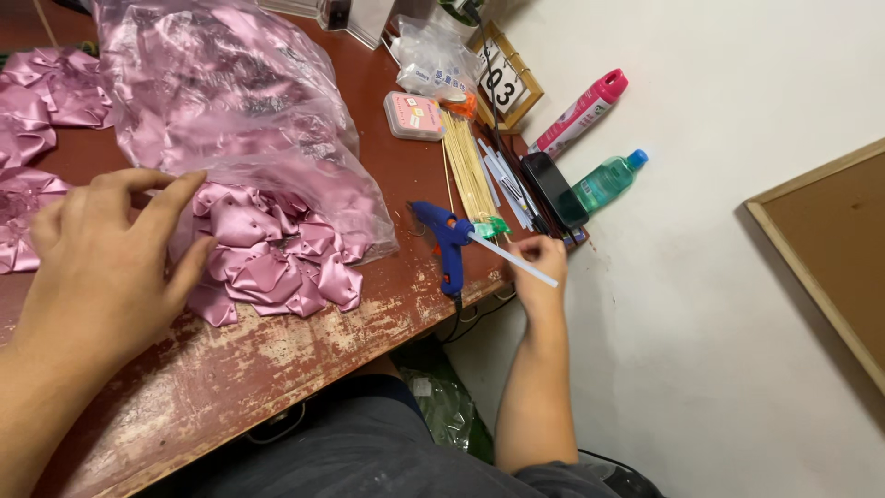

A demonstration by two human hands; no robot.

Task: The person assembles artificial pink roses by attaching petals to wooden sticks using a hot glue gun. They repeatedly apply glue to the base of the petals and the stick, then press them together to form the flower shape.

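My left hand (103, 254) hovers with fingers spread over a pile of folded pink satin petals (272, 263) spilling from a clear plastic bag (230, 101). At the table's right edge my right hand (542, 267) pinches a thin white stick (512, 258). The stick's far end reaches the back of a blue glue gun (444, 242) lying on the worn red table (277, 355). A bundle of pale wooden skewers (468, 171) lies just beyond the gun.
More pink satin pieces (37, 120) lie at the far left. A small pink box (414, 115), a black phone (553, 189), a green bottle (608, 181), a pink tube (581, 112) and a framed calendar (505, 83) sit along the white wall.
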